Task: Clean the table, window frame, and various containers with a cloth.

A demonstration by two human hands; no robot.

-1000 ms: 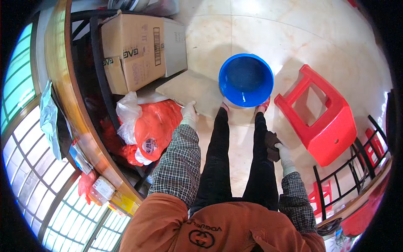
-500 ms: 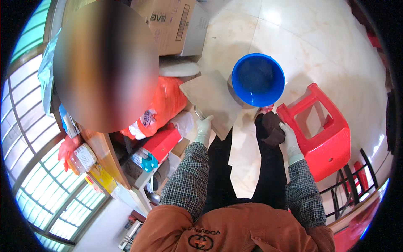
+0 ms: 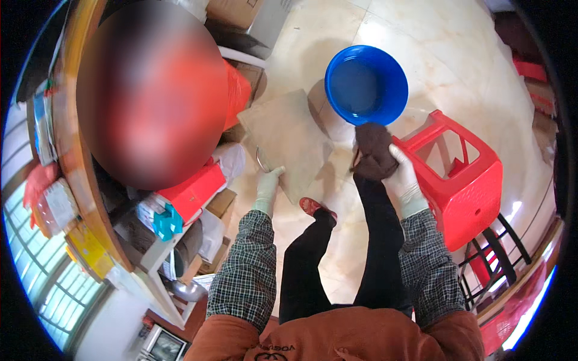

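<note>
My left hand (image 3: 267,188), in a pale glove, grips the near corner of a flat grey-brown board (image 3: 289,138) and holds it tilted over the floor. In my right hand (image 3: 402,178), also gloved, is a bunched dark brown cloth (image 3: 373,150), raised just below the rim of a blue plastic basin (image 3: 366,84) that stands on the pale tiled floor. A red plastic stool (image 3: 462,180) stands directly right of my right hand. My dark trouser legs and one red slipper (image 3: 315,207) show beneath the board.
A curved wooden counter (image 3: 78,180) with packets runs along the left. Below it are red boxes (image 3: 192,191), a teal object, white bags and cardboard boxes (image 3: 241,12). A blurred-out region covers the upper left. Black metal chair frames (image 3: 500,253) stand at the lower right.
The view has shifted toward the counter. My right hand has lifted the dark cloth from beside my leg up toward the basin. The board stays in my left hand, raised higher.
</note>
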